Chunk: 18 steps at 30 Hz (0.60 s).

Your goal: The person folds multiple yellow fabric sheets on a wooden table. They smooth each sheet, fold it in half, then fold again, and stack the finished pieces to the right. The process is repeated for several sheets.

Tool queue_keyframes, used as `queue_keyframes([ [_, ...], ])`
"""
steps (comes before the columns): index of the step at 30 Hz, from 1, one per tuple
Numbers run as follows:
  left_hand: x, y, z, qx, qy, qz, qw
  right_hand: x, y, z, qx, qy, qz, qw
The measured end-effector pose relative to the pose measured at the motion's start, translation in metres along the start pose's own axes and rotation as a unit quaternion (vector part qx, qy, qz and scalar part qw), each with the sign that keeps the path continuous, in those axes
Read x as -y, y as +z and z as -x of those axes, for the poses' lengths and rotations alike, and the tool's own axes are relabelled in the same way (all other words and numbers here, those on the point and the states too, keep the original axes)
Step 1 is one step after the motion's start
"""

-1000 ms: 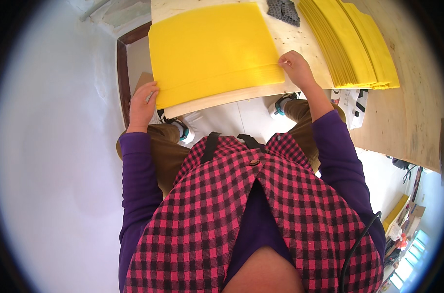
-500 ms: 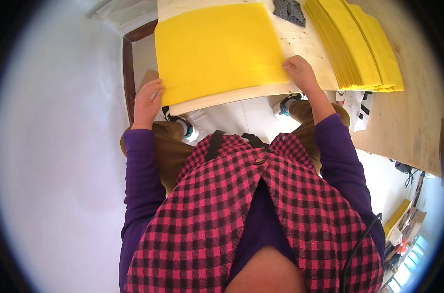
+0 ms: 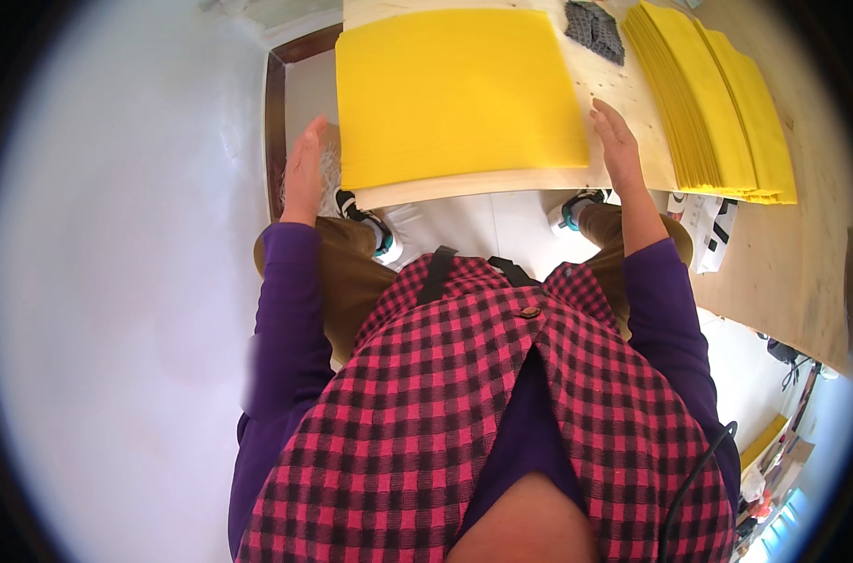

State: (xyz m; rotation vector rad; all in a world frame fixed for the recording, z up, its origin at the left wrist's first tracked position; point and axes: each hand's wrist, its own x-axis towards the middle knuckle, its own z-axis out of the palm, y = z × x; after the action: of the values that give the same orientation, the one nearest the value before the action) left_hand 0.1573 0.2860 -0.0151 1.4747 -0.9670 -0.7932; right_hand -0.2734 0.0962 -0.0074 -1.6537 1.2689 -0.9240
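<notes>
A flat yellow sheet (image 3: 459, 98), perhaps fabric or paper, lies on the pale wooden table (image 3: 623, 108) in front of me. Just off its left edge is my left hand (image 3: 304, 167), fingers stretched upward and holding nothing. My right hand (image 3: 618, 141) is at the sheet's right side, its fingers straight and nothing in its grasp. Whether the sheet is one layer or several I cannot tell. To the right of it stands a thick row of folded yellow sheets (image 3: 703, 103), overlapping one another.
A crumpled grey textured cloth (image 3: 595, 32) lies between the sheet and the folded row. Left of the table is a brown-framed box or opening (image 3: 276, 122) with pale shreds in it. A white printed bag (image 3: 712, 235) hangs under the table's right part. My shoes (image 3: 370, 225) show below the front edge.
Both hands have let go of the sheet's near corners and straightened their fingers beside it. The sheet's near strip now lies flush with the rest. The view has shifted slightly.
</notes>
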Motion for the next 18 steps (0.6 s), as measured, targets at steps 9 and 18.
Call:
queue_keyframes([
  [9,-0.015,0.031,-0.001,0.067,-0.114,0.18,0.975,0.009,0.03,-0.003,0.009,0.032,-0.127,0.991],
  [18,-0.02,0.034,0.003,0.122,-0.097,0.191,0.969,0.007,0.028,-0.004,0.008,0.038,-0.117,0.992],
])
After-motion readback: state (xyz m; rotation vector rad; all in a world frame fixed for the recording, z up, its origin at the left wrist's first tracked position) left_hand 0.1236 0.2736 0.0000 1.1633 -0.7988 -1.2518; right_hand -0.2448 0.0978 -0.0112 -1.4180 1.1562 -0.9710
